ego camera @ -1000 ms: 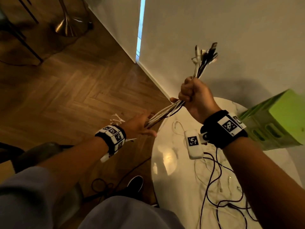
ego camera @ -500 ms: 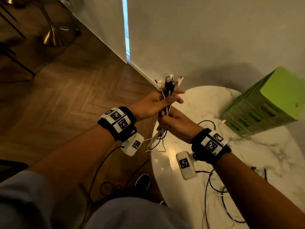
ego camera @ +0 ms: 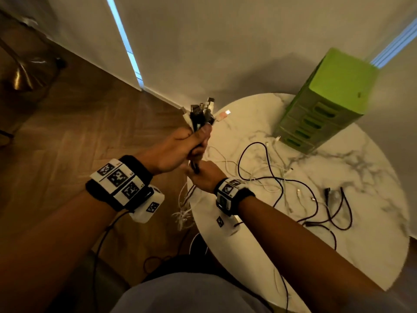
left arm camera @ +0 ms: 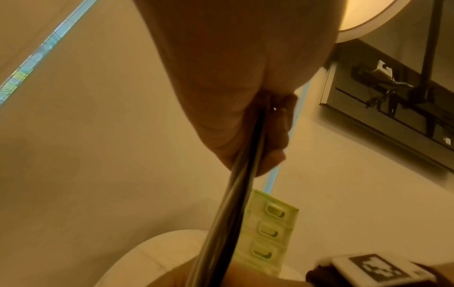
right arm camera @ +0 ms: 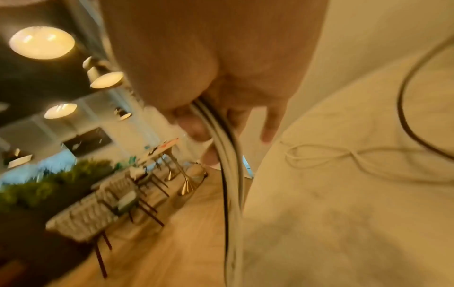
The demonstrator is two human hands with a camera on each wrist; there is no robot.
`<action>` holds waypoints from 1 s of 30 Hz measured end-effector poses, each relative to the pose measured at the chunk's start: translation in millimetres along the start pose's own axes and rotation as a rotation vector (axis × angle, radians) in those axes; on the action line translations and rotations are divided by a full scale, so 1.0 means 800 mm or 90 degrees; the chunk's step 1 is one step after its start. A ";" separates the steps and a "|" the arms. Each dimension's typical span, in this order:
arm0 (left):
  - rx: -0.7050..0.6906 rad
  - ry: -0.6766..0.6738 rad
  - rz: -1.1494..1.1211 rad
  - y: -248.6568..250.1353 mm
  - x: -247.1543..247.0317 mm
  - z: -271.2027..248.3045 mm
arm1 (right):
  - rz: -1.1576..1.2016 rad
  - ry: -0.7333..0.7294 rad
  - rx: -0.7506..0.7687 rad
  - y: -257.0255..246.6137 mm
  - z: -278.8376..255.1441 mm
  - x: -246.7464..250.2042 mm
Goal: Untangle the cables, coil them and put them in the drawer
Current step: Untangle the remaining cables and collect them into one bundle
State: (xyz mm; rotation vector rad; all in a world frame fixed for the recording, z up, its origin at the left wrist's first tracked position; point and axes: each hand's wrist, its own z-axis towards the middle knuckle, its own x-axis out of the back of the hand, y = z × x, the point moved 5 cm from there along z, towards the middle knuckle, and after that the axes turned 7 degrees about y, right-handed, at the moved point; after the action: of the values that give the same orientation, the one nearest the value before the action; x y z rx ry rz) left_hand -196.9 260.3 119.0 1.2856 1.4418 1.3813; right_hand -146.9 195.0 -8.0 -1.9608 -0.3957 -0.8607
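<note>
A bundle of black and white cables (ego camera: 200, 116) stands upright at the table's left edge, plug ends fanned out on top. My left hand (ego camera: 180, 146) grips the bundle just under the plugs; in the left wrist view the cable bundle (left arm camera: 236, 194) runs down out of that fist. Directly below, my right hand (ego camera: 203, 175) holds the same cables, and the right wrist view shows the strands (right arm camera: 226, 155) passing through its curled fingers. Their loose ends (ego camera: 184, 211) hang off the edge. More tangled cables (ego camera: 277, 177) lie on the marble table (ego camera: 338, 245).
A green drawer unit (ego camera: 325, 107) with several shut drawers stands at the table's far right, near the wall. Wooden floor lies left of the table, with a metal stool base (ego camera: 24, 73) at far left. A shoe (ego camera: 198, 245) shows under the table edge.
The bundle came down from high on the right to the table's left edge. My left hand moved up from the lower strands to grip under the plugs; my right hand dropped below it.
</note>
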 end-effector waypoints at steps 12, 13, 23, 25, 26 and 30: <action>0.045 0.057 -0.062 0.014 -0.066 0.077 | 0.192 0.104 -0.069 0.110 -0.074 0.069; 0.046 0.049 -0.064 0.015 -0.077 0.085 | 0.187 0.136 -0.095 0.132 -0.088 0.083; 0.082 -0.110 -0.007 -0.002 -0.210 0.146 | 0.173 0.437 -0.417 0.375 -0.275 0.146; 0.089 -0.120 0.010 -0.004 -0.233 0.152 | 0.135 0.410 -0.454 0.407 -0.299 0.143; 0.093 -0.124 0.015 -0.005 -0.243 0.155 | 0.106 0.383 -0.454 0.421 -0.303 0.138; 0.099 -0.121 0.034 -0.009 -0.269 0.162 | 0.019 0.300 -0.419 0.445 -0.289 0.122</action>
State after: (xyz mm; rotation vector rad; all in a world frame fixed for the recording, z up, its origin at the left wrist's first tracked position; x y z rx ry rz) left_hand -27.0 82.1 68.3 1.5210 1.4137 1.1643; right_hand 34.3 -192.9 -86.7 -2.2311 0.2276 -1.5257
